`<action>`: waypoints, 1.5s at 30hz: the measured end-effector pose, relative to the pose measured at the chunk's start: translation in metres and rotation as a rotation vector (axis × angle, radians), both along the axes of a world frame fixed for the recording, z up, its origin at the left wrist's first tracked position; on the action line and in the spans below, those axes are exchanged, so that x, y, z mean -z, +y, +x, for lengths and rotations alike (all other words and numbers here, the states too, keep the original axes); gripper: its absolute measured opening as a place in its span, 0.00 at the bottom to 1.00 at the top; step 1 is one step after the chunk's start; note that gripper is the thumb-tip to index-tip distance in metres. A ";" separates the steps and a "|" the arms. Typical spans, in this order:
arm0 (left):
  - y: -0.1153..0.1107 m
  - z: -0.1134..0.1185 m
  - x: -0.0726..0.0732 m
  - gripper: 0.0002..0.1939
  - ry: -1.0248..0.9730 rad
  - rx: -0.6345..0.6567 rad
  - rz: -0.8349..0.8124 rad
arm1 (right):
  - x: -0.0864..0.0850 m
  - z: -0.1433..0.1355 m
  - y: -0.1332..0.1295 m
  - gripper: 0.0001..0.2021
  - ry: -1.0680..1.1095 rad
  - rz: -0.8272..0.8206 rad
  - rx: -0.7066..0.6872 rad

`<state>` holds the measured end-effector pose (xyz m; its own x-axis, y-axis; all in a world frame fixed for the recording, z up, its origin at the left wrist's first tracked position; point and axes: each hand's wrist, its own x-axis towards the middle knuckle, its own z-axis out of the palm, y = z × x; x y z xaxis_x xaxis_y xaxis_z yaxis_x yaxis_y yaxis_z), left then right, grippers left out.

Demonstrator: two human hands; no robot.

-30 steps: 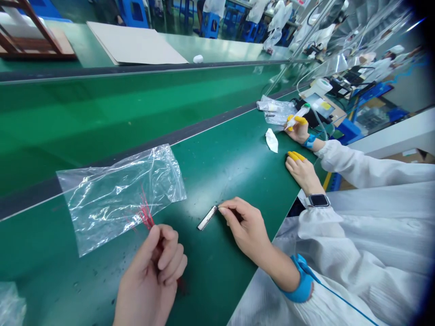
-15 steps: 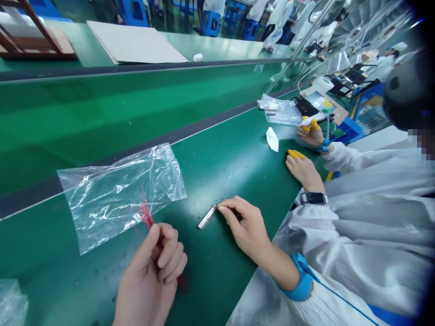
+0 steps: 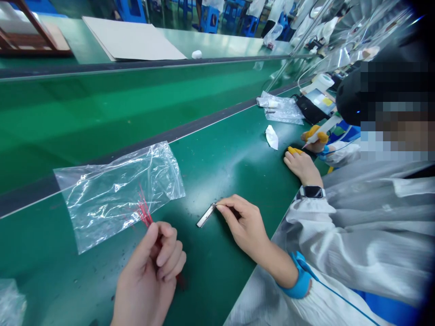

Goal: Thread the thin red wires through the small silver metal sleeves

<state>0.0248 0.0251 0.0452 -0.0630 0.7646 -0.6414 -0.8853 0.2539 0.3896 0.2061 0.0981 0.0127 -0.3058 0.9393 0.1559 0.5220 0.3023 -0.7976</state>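
Note:
My left hand (image 3: 154, 262) is closed around a bundle of thin red wires (image 3: 145, 214); their ends fan out above the thumb, and some red shows below the fingers. Between thumb and forefinger, my right hand (image 3: 242, 222) pinches the near end of a small, narrow strip (image 3: 205, 215), pale on top with dark edges and fine teeth or pins along its side. The strip points away to the left over the green bench. Behind the wires lies a clear plastic bag (image 3: 112, 190), flat and wrinkled. A blue wrist strap (image 3: 301, 278) circles my right wrist.
At right a co-worker in a white coat holds a white pen-like tool (image 3: 322, 131), wearing yellow finger covers. White paper scrap (image 3: 271, 137) and plastic-wrapped items (image 3: 282, 107) lie beyond. A grey board (image 3: 132, 40) lies across the sunken green channel (image 3: 136, 99). More clear plastic (image 3: 12, 301) is at lower left.
My hands keep their holds on the wires and the strip, almost unmoved. The co-worker has leaned forward, and their tool hand has come lower, nearer their other hand.

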 end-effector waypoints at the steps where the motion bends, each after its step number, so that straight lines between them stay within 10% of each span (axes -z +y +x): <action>1: 0.000 0.000 0.000 0.13 0.000 0.001 0.000 | 0.000 0.000 0.000 0.08 -0.003 0.001 -0.001; 27: 0.000 0.000 -0.002 0.12 0.025 0.002 0.010 | -0.003 -0.004 -0.002 0.07 -0.029 0.015 0.037; 36: 0.001 0.002 0.005 0.14 0.019 -0.048 0.060 | 0.003 0.018 -0.046 0.09 0.280 -0.314 0.323; 45: 0.001 0.007 0.004 0.17 0.027 -0.104 0.118 | -0.015 -0.018 -0.090 0.06 0.115 -0.506 -0.149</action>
<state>0.0317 0.0258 0.0409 -0.1617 0.8231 -0.5444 -0.8933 0.1123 0.4351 0.1885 0.0086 0.0277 -0.4491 0.8534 -0.2646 0.4034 -0.0705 -0.9123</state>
